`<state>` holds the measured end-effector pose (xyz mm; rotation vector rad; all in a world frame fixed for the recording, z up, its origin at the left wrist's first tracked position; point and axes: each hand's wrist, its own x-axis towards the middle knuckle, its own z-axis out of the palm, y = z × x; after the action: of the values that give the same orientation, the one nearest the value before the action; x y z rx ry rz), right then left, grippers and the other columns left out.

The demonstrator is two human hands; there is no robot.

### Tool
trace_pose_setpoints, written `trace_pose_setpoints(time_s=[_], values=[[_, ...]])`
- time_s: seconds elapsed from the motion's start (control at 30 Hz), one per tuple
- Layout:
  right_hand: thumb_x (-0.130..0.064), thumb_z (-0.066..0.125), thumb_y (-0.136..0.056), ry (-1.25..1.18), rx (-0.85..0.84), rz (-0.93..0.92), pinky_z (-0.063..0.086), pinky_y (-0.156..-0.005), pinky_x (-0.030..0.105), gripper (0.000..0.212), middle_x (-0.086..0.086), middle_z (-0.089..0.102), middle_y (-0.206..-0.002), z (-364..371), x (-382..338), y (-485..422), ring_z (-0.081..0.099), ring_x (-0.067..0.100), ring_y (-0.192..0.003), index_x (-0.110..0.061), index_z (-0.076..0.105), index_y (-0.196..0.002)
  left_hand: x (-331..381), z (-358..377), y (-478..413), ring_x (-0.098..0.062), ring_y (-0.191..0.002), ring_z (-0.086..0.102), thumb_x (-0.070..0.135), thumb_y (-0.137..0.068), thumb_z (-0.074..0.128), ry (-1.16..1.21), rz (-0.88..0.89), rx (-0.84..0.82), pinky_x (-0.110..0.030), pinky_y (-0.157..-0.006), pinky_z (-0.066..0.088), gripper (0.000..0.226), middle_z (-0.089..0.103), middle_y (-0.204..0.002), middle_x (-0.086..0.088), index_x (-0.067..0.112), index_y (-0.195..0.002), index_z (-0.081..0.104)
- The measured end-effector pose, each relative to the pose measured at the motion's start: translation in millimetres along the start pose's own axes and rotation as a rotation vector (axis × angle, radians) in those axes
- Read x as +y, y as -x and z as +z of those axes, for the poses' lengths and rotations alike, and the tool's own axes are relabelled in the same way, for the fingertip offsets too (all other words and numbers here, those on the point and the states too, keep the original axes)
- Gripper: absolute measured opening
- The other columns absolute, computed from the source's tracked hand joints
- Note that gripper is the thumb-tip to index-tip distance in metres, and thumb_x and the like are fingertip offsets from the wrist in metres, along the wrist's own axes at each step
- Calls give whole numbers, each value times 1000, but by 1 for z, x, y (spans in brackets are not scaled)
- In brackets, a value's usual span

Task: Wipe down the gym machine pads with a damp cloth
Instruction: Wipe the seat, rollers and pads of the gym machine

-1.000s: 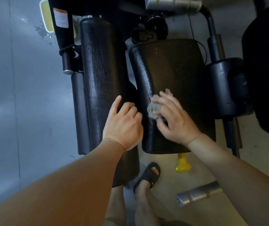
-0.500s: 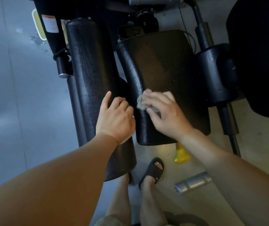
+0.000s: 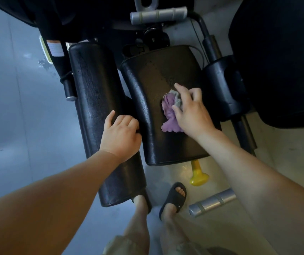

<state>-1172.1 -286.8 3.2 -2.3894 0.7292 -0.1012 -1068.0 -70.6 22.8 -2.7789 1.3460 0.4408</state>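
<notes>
A flat black pad (image 3: 158, 74) lies in the middle of the view, with damp streaks on its surface. My right hand (image 3: 191, 111) holds a crumpled purple and grey cloth (image 3: 169, 109) against the pad's middle, fingers curled over the bunched top. To the left runs a long black roller pad (image 3: 96, 92). My left hand (image 3: 121, 135) rests on that roller's right side, its fingers curled into the gap between the two pads.
A black cylindrical pad (image 3: 223, 85) sits right of the flat pad, and a large dark pad (image 3: 280, 57) fills the far right. Silver handles show at top (image 3: 158, 14) and bottom right (image 3: 212, 202). A yellow knob (image 3: 198, 176) hangs below the pad. My sandalled feet (image 3: 173, 197) stand beneath.
My right hand has slid the cloth from the flat pad's left edge rightward to its middle, and more of the purple cloth now shows. My left hand stays on the roller.
</notes>
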Motion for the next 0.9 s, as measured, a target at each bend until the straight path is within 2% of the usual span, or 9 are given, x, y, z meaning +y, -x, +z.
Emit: trace_pose_setpoints(time_s=[0.1, 0.2, 0.27, 0.33, 0.47, 0.53, 0.67, 0.77, 0.9], values=[[-29, 62, -99, 19, 15, -53, 56, -93, 34, 50, 7, 40, -132, 8, -3, 4, 59, 20, -106, -21, 48, -147, -2, -8, -29, -27, -124, 53, 33, -90, 41, 48, -3, 107, -52, -121, 22, 35, 63, -120, -3, 17, -111, 64], [-46, 59, -94, 120, -26, -142, 56, -92, 36, 61, 9, 42, -133, 20, -4, 15, 54, 26, -113, -20, 48, -148, -4, -13, -73, -32, -135, 44, 39, -93, 40, 58, -60, 159, -54, -122, 20, 48, 53, -140, -10, 15, -132, 54], [-38, 60, -96, 126, -19, -178, 57, -87, 37, 55, 10, 43, -132, 23, 5, 14, 53, 27, -113, -23, 50, -148, -6, -13, -95, -34, -147, 29, 46, -99, 35, 40, -111, 85, -56, -124, 12, 57, 35, -158, -12, 20, -149, 38], [-23, 61, -98, 61, 14, -106, 56, -84, 38, 50, 11, 44, -130, 23, 17, 3, 52, 28, -110, -27, 52, -147, -11, -6, -105, -34, -152, 21, 55, -103, 24, -15, -133, 15, -58, -125, 5, 62, 19, -166, -11, 26, -158, 22], [-13, 64, -96, 51, 96, 12, 56, -82, 40, 52, 11, 46, -124, 28, 31, -26, 49, 29, -107, -23, 54, -146, -11, 4, -102, -33, -146, 33, 60, -103, 4, -170, -124, 1, -58, -125, 5, 69, 9, -169, -14, 24, -163, 6], [-13, 69, -93, 74, 142, 7, 58, -76, 41, 56, 8, 46, -121, 32, 29, -42, 49, 29, -106, -19, 54, -146, -10, 5, -103, -33, -142, 38, 59, -103, 4, -178, -128, -11, -58, -125, 7, 70, 10, -169, -16, 23, -163, 7], [-17, 69, -92, 88, 188, 72, 57, -80, 42, 54, 8, 50, -119, 36, 14, -77, 50, 28, -106, -15, 55, -145, -13, 6, -108, -31, -136, 45, 58, -103, 5, -168, -121, -19, -58, -124, 8, 70, 11, -169, -18, 22, -163, 9], [-25, 53, -101, 59, 177, -101, 55, -80, 38, 41, 9, 52, -116, 33, -9, -74, 51, 25, -102, -14, 59, -140, -12, 7, -107, -32, -129, 50, 58, -102, 6, -154, -120, -22, -58, -124, 9, 71, 11, -169, -19, 21, -163, 9], [-23, 52, -102, 19, 15, -331, 54, -81, 35, 43, 8, 51, -119, 26, -2, -55, 51, 22, -105, -17, 57, -144, -13, 6, -108, -33, -125, 52, 57, -101, 0, -150, -100, -28, -58, -124, 10, 72, 10, -168, -21, 20, -163, 5]])
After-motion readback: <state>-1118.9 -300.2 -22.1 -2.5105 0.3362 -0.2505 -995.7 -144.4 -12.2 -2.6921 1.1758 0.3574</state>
